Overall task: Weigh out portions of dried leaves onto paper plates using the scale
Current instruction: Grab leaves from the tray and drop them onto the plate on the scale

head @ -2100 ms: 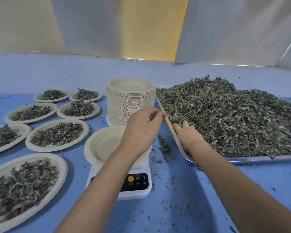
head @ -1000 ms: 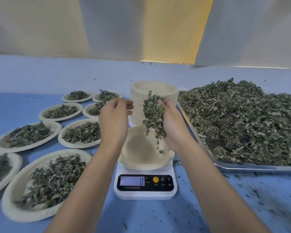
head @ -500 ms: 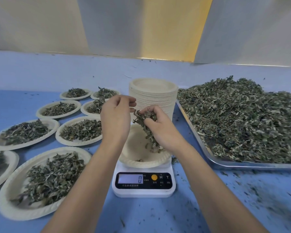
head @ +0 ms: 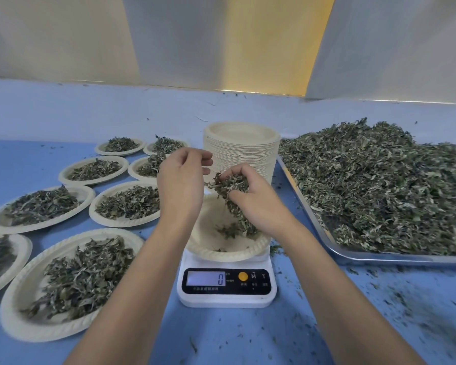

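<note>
Fingers (head: 241, 169) of the right hand (head: 261, 206) are curled around a handful of dried leaves (head: 229, 184), and they hold it directly above the paper plate (head: 227, 255) that stands on the scale (head: 227, 299). The left hand (head: 181, 185) hovers just beside it, on the left. Its fingers (head: 204, 156) are loosely bent and I see nothing between them.

All of this is on a blue table (head: 234, 335). At the right, a metal tray (head: 379, 257) carries the big heap of leaves (head: 379, 185). At the left, from near to far, lie the filled plates (head: 121, 223). On the far side of the scale stands a tall stack of empty plates (head: 241, 151). The scale itself is near the middle, and its plate has only a few leaves at the bottom, with some more hanging down from the handful. The display (head: 206, 279) shows 0.

I judge that the step in hand is the first filling of a new portion: the handful is at the plate but not yet let go. The next move calls for opening the right fingers slowly, so that the leaves fall inside the rim and not on the table, and then for reading the display. Probably more leaves from the tray are needed after that, added in small pinches, because the leaves are light and loose.
</note>
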A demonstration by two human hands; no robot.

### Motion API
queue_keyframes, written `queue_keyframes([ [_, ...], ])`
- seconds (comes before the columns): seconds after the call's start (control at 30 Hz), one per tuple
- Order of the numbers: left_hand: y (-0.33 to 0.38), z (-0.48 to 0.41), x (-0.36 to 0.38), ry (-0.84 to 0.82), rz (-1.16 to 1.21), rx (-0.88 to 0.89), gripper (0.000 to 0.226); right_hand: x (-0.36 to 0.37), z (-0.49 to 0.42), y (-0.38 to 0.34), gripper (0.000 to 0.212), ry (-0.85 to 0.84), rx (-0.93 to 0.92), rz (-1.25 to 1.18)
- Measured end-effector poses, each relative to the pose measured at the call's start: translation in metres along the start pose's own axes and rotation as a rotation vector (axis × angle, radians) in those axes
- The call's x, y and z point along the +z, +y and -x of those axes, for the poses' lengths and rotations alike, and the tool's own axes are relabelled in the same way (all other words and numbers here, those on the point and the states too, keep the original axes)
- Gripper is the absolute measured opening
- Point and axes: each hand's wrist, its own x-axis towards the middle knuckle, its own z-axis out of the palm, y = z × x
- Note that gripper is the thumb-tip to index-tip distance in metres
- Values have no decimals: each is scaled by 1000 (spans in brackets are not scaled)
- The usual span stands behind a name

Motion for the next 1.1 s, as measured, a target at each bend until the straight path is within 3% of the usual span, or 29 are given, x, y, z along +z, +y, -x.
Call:
queue_keyframes([
  [0.13, 0, 1, -1, -5, -15, 12, 28, 0, -1, 2, 20, 15, -18, 41],
  [0.53, -1, 0, -2, 5, -28, 4, 28, 0, -5, 5, 34, 33, 61, 23],
  [0.87, -2, -1, -3, 7, -24, -1, 28, 2, -3, 1, 37, 150, -29, 33],
  [1.1, -3, -1, -3, 7, -35, -3, 29, 4, -2, -2, 34, 99, -15, -15],
])
